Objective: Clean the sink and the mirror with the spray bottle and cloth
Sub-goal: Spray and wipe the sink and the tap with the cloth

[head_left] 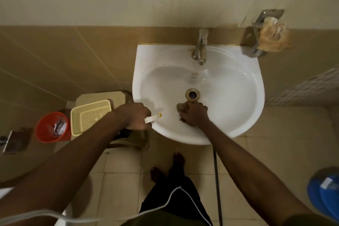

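- Presently: sink (pixel 238 71) is a glossy white ceramic basin, rounded at the front, flat at the wall; round metal drain (pixel 191 94) at the middle, tarnished chrome tap (pixel 201 47) at the back rim
- Cloth (pixel 181 107) is tan, bunched and soft; only a wad shows past the knuckles, just below the drain
- Right hand (pixel 194 114) curled round the cloth, pressing it on the basin's near slope
- Left hand (pixel 134 116) closed round the spray bottle (pixel 152 117) at the sink's left front rim; white trigger head with a yellow tip sticks out toward the basin; the dark shape beneath the hand is probably the bottle's body, view unclear
- Wall: pale paint above, tan tiles below; metal holder (pixel 264 33) with a frizzy beige scrubber right of the tap
- Floor: beige square tiles; cream perforated plastic basket (pixel 91 115) on a stool, red bucket (pixel 52 127) left of it, blue plastic item (pixel 324 194) at the right edge; two bare feet under the sink
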